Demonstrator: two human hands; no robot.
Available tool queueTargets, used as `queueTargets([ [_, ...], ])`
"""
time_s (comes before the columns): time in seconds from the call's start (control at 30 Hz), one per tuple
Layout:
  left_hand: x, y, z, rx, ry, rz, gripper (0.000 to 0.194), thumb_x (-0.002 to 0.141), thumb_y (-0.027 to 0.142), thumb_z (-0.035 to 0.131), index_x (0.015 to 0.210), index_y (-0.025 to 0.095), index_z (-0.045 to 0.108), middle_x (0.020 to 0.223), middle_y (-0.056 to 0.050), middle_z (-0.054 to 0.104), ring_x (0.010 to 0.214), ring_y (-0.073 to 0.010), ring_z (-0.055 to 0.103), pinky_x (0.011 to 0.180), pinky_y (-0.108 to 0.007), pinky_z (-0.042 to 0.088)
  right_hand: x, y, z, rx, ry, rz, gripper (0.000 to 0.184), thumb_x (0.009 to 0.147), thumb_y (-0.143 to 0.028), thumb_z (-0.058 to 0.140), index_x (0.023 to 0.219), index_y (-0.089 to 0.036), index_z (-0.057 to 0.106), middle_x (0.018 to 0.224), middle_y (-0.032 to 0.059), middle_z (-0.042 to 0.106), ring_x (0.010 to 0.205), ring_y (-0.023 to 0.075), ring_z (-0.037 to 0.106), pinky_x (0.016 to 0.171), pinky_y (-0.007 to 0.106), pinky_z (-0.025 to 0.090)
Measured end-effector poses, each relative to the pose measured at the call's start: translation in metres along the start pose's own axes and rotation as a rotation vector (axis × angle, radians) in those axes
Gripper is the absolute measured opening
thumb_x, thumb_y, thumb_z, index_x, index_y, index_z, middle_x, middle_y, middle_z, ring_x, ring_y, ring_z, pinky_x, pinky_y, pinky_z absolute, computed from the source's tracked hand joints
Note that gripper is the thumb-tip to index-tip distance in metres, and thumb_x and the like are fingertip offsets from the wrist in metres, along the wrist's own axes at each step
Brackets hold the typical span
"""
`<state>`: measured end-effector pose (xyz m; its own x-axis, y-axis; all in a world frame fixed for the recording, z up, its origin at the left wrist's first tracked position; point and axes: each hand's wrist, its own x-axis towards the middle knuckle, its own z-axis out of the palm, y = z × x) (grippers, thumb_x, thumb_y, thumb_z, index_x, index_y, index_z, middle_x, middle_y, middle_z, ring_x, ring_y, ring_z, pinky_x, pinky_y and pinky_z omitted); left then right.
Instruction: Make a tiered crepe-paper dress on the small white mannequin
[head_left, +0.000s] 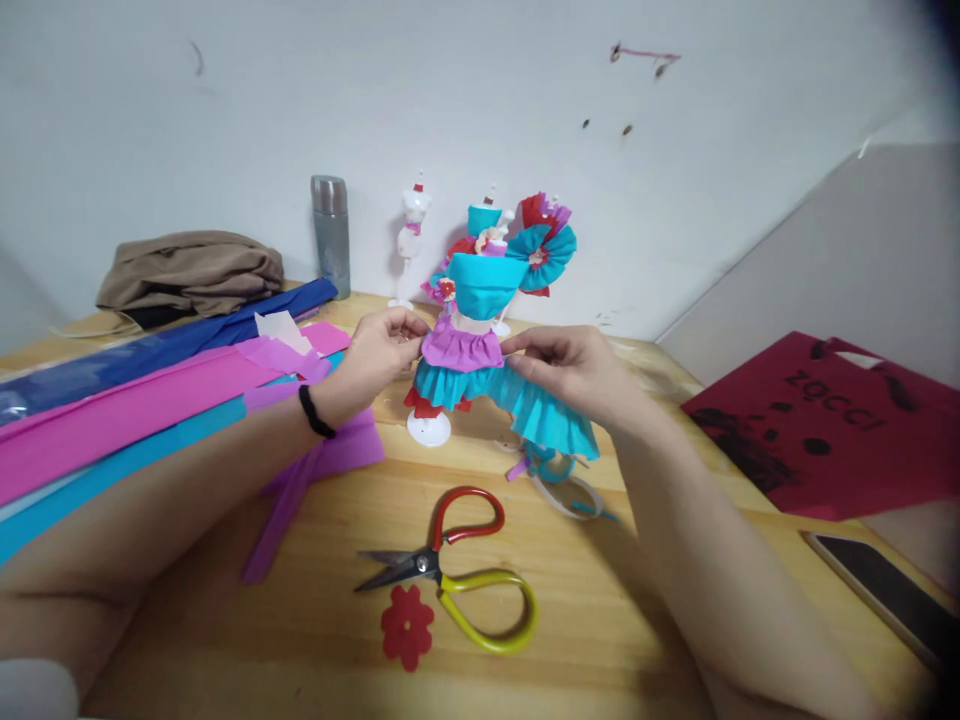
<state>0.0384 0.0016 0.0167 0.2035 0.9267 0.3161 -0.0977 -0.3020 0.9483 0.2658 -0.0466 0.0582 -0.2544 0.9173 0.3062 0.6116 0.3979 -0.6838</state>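
Purple ruffle [460,349], mid-scene, is pinched at its left edge by the left hand [386,350] and its right by the right hand [566,368]; uneven tugging could tear it, or the teal frill [551,415], hanging right, drag it askew

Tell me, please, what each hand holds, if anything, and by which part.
The right hand pinches the turquoise ruffle by its upper edge. The left hand is at the left end of the purple ruffle, hold unclear.
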Motion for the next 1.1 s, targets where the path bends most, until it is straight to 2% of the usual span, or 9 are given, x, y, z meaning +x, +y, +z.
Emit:
queueTargets([
  [0.1, -0.004, 0.007, 0.002, 0.012, -0.039, -0.032, 0.006, 0.068, 0.013, 0.066, 0.074, 0.015, 0.065, 0.063, 0.002, 0.060, 0.050, -0.0075, 0.047, 0.048, -0.021, 0.036, 0.000, 0.000, 0.000, 0.001, 0.001, -0.010, 0.025, 0.077, -0.038, 0.062, 0.083, -0.017, 0.074, 0.078, 0.0057, 0.073, 0.068, 0.0195, 0.062, 0.061, 0.031, 0.047],
  [0.17, -0.006, 0.011, 0.003, 0.072, -0.054, -0.027, 0.012, 0.067, 0.010, 0.059, 0.075, 0.013, 0.068, 0.065, 0.001, 0.063, 0.054, -0.0086, 0.050, 0.052, -0.022, 0.040, 0.000, -0.001, 0.000, 0.009, 0.000, -0.014, 0.024, 0.076, -0.036, 0.062, 0.083, -0.017, 0.074, 0.077, 0.0060, 0.073, 0.067, 0.0194, 0.061, 0.061, 0.031, 0.047],
  [0.4, -0.007, 0.013, 0.000, 0.156, -0.133, 0.080, 0.025, 0.067, 0.019, 0.056, 0.082, 0.015, 0.075, 0.086, -0.005, 0.076, 0.085, -0.0202, 0.066, 0.079, -0.031, 0.053, 0.000, -0.005, -0.002, 0.017, -0.028, -0.033, 0.022, 0.077, -0.032, 0.060, 0.083, -0.018, 0.076, 0.075, 0.0051, 0.071, 0.065, 0.0182, 0.058, 0.059, 0.030, 0.045],
  [0.53, -0.005, 0.007, -0.003, 0.138, -0.147, 0.126, 0.027, 0.070, 0.021, 0.056, 0.086, 0.017, 0.077, 0.095, -0.005, 0.078, 0.099, -0.0237, 0.068, 0.095, -0.035, 0.052, 0.000, -0.003, -0.002, -0.005, -0.025, -0.016, 0.022, 0.077, -0.032, 0.060, 0.083, -0.016, 0.074, 0.070, 0.0043, 0.067, 0.062, 0.0167, 0.055, 0.058, 0.030, 0.043],
  [0.67, -0.005, 0.000, -0.005, 0.051, -0.097, 0.118, 0.034, 0.078, 0.021, 0.056, 0.106, 0.020, 0.077, 0.116, -0.004, 0.076, 0.116, -0.0242, 0.065, 0.104, -0.035, 0.049, 0.001, -0.001, -0.001, -0.009, -0.006, 0.002, 0.025, 0.075, -0.035, 0.060, 0.084, -0.015, 0.073, 0.068, 0.0040, 0.063, 0.060, 0.0158, 0.052, 0.057, 0.029, 0.040],
  [0.77, -0.008, -0.005, -0.006, 0.002, -0.104, 0.139, 0.039, 0.087, 0.026, 0.056, 0.122, 0.021, 0.072, 0.135, -0.005, 0.068, 0.131, -0.0242, 0.058, 0.112, -0.035, 0.043, 0.001, -0.002, -0.001, 0.000, -0.016, -0.006, 0.024, 0.074, -0.035, 0.060, 0.082, -0.015, 0.072, 0.068, 0.0039, 0.063, 0.060, 0.0155, 0.051, 0.057, 0.029, 0.040],
  [0.9, -0.012, -0.008, -0.005, -0.035, -0.188, 0.205, 0.049, 0.093, 0.035, 0.056, 0.139, 0.019, 0.059, 0.145, -0.009, 0.060, 0.137, -0.0250, 0.052, 0.115, -0.036, 0.041, 0.001, -0.004, -0.002, 0.006, -0.028, -0.027, 0.021, 0.075, -0.034, 0.060, 0.080, -0.017, 0.072, 0.071, 0.0042, 0.066, 0.063, 0.0162, 0.052, 0.060, 0.030, 0.041],
  [1.03, -0.015, -0.007, 0.000, 0.014, -0.280, 0.257, 0.074, 0.086, 0.042, 0.068, 0.152, 0.020, 0.041, 0.150, -0.015, 0.052, 0.138, -0.0287, 0.052, 0.111, -0.038, 0.046, 0.001, -0.003, -0.001, 0.017, -0.005, -0.034, 0.022, 0.075, -0.035, 0.061, 0.080, -0.017, 0.071, 0.067, 0.0027, 0.062, 0.061, 0.0153, 0.050, 0.058, 0.029, 0.039],
  [1.1, -0.016, -0.006, 0.003, 0.092, -0.261, 0.236, 0.085, 0.079, 0.037, 0.076, 0.153, 0.020, 0.037, 0.151, -0.016, 0.051, 0.137, -0.0302, 0.052, 0.112, -0.040, 0.045, 0.001, -0.003, -0.001, 0.020, 0.002, -0.037, 0.022, 0.075, -0.035, 0.061, 0.081, -0.017, 0.071, 0.063, 0.0009, 0.058, 0.058, 0.0138, 0.046, 0.055, 0.028, 0.036],
])
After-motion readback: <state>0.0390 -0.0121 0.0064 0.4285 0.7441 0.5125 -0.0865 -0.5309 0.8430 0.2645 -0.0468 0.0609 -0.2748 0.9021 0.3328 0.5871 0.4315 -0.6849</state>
